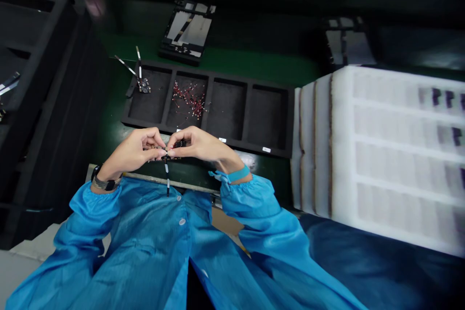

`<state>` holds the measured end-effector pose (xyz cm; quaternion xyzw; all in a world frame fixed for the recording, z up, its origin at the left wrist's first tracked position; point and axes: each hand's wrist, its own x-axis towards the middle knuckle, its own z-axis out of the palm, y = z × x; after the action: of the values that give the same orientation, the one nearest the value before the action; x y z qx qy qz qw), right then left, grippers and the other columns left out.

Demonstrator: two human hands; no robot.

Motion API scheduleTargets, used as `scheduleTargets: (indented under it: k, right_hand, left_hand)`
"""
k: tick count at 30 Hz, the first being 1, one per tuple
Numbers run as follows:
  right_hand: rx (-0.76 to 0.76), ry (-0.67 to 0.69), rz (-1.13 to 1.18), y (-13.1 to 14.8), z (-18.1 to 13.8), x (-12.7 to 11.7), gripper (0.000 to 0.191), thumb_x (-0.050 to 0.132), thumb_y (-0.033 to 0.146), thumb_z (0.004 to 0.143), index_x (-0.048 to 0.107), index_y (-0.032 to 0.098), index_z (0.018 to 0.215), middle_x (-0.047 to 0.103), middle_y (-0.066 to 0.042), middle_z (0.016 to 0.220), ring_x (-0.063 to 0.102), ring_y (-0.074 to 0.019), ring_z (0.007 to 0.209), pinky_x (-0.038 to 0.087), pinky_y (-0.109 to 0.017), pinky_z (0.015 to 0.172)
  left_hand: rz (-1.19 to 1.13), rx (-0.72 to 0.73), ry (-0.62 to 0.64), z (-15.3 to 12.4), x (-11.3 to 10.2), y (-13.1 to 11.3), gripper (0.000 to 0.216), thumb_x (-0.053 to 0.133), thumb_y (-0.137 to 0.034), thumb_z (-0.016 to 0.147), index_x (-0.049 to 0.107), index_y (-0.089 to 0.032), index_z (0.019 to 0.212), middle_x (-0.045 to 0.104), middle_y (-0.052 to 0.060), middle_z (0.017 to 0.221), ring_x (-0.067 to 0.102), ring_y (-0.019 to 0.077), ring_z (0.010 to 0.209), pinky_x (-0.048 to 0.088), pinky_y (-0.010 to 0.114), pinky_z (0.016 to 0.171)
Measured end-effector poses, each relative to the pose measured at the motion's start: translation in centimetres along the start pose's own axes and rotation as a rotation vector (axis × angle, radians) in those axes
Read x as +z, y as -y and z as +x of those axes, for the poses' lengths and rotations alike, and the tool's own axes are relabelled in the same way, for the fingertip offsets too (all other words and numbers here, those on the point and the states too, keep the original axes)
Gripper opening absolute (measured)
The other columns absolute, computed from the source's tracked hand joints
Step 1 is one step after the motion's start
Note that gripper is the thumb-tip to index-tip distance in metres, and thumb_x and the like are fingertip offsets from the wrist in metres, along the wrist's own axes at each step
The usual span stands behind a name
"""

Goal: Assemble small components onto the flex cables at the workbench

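Note:
My left hand (136, 152) and my right hand (203, 145) meet in front of my body, thumbs and forefingers pinched close together. Between them is a small dark circuit board (176, 157), largely covered by the fingers. A narrow black-and-white flex cable (167, 174) hangs down from it toward my blue smock. My left fingers grip the board's left part. The right fingertips press together at its middle, and what they pinch is too small to make out. Just beyond my hands lies a black compartment tray (210, 134); tiny parts with red wires (192, 99) are heaped in one compartment.
More circuit boards with flex cables (144, 85) rest at the tray's left end. Behind it lies a dark block with grey panels (191, 29). Black trays (69, 82) are stacked high at left. White divided trays (341, 140) stand at right, near a blurred similar block (348, 46).

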<state>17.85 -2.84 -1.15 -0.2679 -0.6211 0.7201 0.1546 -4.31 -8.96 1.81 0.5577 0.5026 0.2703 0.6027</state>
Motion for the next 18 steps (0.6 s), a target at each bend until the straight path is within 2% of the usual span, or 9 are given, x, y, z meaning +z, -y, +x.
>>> scheduleTargets:
  k: [8,13,18]
  right_hand:
    - [-0.003,-0.018,0.033,-0.3,0.0,0.4,0.042,0.092,0.055,0.076,0.079,0.016,0.083,0.079,-0.004,0.08,0.07,-0.0166,0.074,0.057,-0.03,0.075]
    - [-0.072,-0.19,-0.002,-0.7,0.1,1.1,0.047,0.09,0.062,0.077,0.077,0.017,0.081,0.079,-0.005,0.077,0.07,-0.0185,0.068,0.056,-0.03,0.067]
    - [-0.097,-0.391,-0.123,-1.1,0.5,2.2,0.048,0.089,0.066,0.077,0.077,0.019,0.079,0.078,-0.005,0.074,0.072,-0.0217,0.068,0.056,-0.033,0.068]
  left_hand:
    - [-0.061,-0.025,-0.013,0.2,0.2,0.5,0.027,0.084,-0.032,0.08,0.062,-0.017,0.084,0.074,0.004,0.07,0.068,0.0154,0.062,0.053,0.025,0.058]
    - [-0.119,-0.053,-0.068,0.0,-0.1,0.7,0.033,0.087,-0.037,0.078,0.062,-0.018,0.088,0.071,0.001,0.066,0.064,0.0136,0.056,0.051,0.024,0.055]
    - [-0.182,-0.062,-0.166,0.0,-0.3,1.5,0.036,0.089,-0.039,0.076,0.065,-0.017,0.09,0.072,0.002,0.068,0.062,0.0131,0.055,0.051,0.025,0.055]
